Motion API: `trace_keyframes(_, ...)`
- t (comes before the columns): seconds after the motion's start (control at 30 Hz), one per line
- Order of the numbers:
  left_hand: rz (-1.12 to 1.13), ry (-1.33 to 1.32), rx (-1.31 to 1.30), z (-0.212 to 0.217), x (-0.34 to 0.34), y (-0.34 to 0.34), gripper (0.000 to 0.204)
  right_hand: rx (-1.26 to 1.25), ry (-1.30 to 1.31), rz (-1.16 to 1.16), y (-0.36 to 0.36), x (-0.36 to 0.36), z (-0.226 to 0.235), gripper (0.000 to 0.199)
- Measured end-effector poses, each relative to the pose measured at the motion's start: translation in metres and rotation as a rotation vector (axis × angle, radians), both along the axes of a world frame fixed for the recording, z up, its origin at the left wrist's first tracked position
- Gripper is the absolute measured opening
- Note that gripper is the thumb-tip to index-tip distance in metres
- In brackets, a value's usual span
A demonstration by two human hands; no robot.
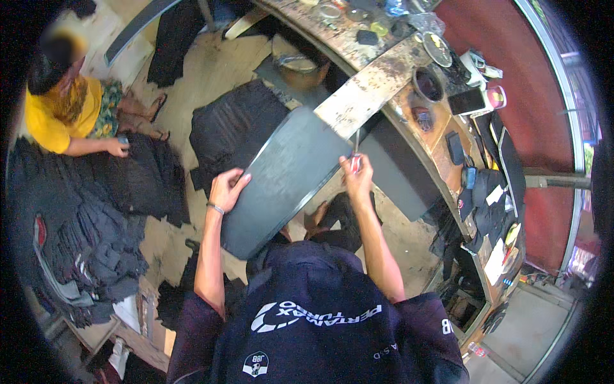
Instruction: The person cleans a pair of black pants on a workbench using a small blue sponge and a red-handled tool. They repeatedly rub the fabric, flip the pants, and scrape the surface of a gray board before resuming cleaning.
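A dark grey panel (288, 173) lies slantwise in front of the seated person, its near end close to the lap and its far end meeting a pale wooden board (366, 86). The board juts from the workbench (441, 144), probably serving as a prop or work surface.

The left hand (225, 193) has its thumb on the panel's face and its fingers gathered narrowly at the left edge, a grip that seems meant to steady the sheet. The right hand (357, 174) is at the opposite edge, its fingers curled closely around a red-handled tool (355, 164). The thin shaft points towards the board; held this near the panel, the tool looks placed for work along that edge.

To the right, a 2nd dark panel (406, 173) slants beside the bench, perhaps parked there to stay within reach. Black flat pieces (236, 128) lie on the floor beyond the left hand. Farther left, a co-worker in a yellow shirt (51, 118) sits by a heap of black material (83, 233). The bench carries a dark bowl (427, 83) and a phone (466, 101).

The left fingertips under the edge are hidden, the tool's tip is too small to make out, and whether the panel rests on or against the board is unclear. The lens's dark rim cuts off the heap.
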State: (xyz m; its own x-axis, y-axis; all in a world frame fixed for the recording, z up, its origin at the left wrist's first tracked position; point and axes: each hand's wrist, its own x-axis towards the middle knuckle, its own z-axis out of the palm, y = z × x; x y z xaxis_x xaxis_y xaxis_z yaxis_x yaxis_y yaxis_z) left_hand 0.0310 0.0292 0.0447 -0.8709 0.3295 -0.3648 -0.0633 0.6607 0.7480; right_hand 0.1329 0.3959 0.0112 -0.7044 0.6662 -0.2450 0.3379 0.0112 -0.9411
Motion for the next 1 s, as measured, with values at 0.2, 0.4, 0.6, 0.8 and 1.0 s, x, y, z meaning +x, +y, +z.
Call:
trace_keyframes(0.2, -0.104, 0.135, 0.113, -0.022, -0.044, 0.016, 0.055, 0.048, 0.002, -0.054, 0.014, -0.016, -0.007, 0.034)
trace_keyframes(0.4, -0.085, -0.032, 0.188, -0.038, -0.057, 0.019, 0.059, 0.068, 0.02, -0.031, 0.026, -0.021, -0.014, 0.045)
trace_keyframes(0.6, -0.123, 0.086, 0.182, -0.038, -0.074, 0.055, 0.065, 0.104, 0.063, -0.079, 0.053, -0.039, -0.013, 0.043)
trace_keyframes(0.8, -0.134, 0.066, 0.196, -0.044, -0.074, 0.047, 0.067, 0.036, 0.065, -0.04, 0.048, -0.03, -0.015, 0.051)
trace_keyframes(1.0, -0.113, 0.061, 0.25, -0.041, -0.065, 0.036, 0.065, -0.001, 0.085, -0.066, 0.03, -0.017, -0.012, 0.052)
